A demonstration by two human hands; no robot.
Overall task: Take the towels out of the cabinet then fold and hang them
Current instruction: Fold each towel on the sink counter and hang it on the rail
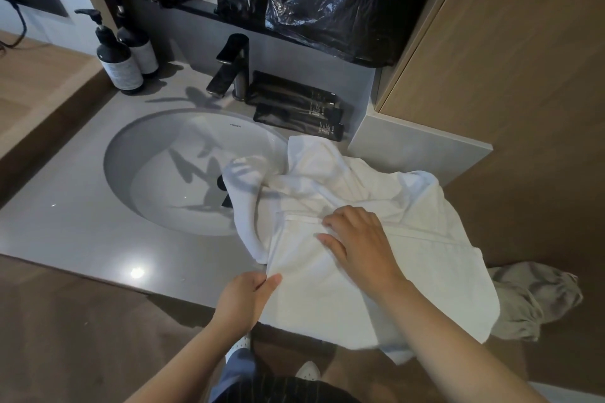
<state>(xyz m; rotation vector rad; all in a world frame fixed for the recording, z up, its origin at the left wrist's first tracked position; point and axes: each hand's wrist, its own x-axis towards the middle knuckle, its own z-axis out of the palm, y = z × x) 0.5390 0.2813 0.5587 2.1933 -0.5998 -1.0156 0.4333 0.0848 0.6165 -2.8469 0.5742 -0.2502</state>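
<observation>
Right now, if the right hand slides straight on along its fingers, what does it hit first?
The right hand points up-left, so most likely it hits the bunched fold of the white towel it rests on, where that droops into the sink. Depth is unclear.

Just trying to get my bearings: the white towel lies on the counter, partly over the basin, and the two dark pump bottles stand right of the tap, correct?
Not quite. In the head view the two dark pump bottles stand left of the tap, not right. The white towel does lie on the counter, partly over the basin.
</observation>
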